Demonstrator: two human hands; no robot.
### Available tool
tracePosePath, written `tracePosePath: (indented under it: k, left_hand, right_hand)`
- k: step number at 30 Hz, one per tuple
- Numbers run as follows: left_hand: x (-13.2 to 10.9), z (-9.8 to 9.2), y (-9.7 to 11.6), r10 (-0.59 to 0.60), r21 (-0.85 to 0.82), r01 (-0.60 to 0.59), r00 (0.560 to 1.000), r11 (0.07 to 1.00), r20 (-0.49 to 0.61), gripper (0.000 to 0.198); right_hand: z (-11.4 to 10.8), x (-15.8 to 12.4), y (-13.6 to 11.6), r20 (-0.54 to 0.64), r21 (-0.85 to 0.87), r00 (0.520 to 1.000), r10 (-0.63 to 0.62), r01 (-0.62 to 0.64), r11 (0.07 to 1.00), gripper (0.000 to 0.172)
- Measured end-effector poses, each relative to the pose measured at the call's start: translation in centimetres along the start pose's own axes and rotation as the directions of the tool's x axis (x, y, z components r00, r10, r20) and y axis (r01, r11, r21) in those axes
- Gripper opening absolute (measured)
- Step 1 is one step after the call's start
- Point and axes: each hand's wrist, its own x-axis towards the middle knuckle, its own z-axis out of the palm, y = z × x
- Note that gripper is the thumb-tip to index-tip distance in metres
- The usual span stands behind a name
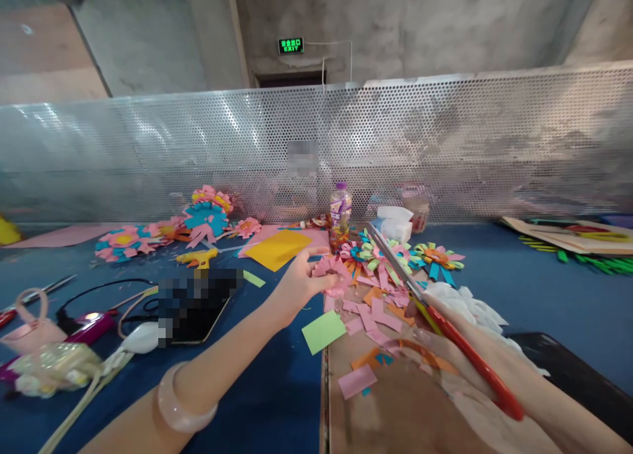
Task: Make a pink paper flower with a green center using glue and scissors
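Note:
Pinched in my left hand is a pink paper flower with cut petals. My right hand, somewhat smeared by motion, grips a pair of scissors with a red and yellow handle. Its blades point up and away, to the right of the flower and apart from it. Below both hands lie pink and orange paper scraps on a brown board. A light green paper piece rests just under my left hand, and finished paper flowers sit beyond the scissors.
A drink bottle stands ahead before a perforated metal screen. Leftward are a yellow glue gun, a phone, cables and more paper flowers. White tissues and a black object lie rightward.

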Motion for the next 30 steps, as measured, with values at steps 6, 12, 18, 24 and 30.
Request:
tracePosePath:
  k: [6,12,18,24,30]
  left_hand:
    - [-0.1,-0.3,0.5,0.003,0.196,-0.018,0.997,0.980,0.073,0.026]
    - [-0.1,-0.5,0.7,-0.036,0.267,0.009,0.995,0.964,0.097,0.029]
    - [-0.3,-0.4,0.7,-0.037,0.305,0.013,0.997,0.952,0.072,0.046]
    - [-0.6,-0.3,0.6,-0.012,0.344,-0.016,0.997,0.939,0.079,0.052]
    - [-0.6,-0.3,0.6,0.006,0.304,-0.048,0.991,0.951,0.135,0.054]
  right_hand:
    - [-0.7,0.7,-0.2,0.065,-0.299,0.998,-0.009,0.029,0.954,0.029]
    - [-1.5,0.3,-1.8,0.166,-0.266,0.985,0.039,0.007,0.964,0.025]
    - [-1.3,0.0,-2.3,0.238,-0.219,0.963,0.124,-0.071,0.973,0.024]
    - [-1.2,0.1,-2.4,0.243,-0.275,0.964,0.109,-0.040,0.961,0.027]
    - [-1.3,0.4,-2.2,0.307,-0.251,0.951,0.043,0.037,0.967,0.023]
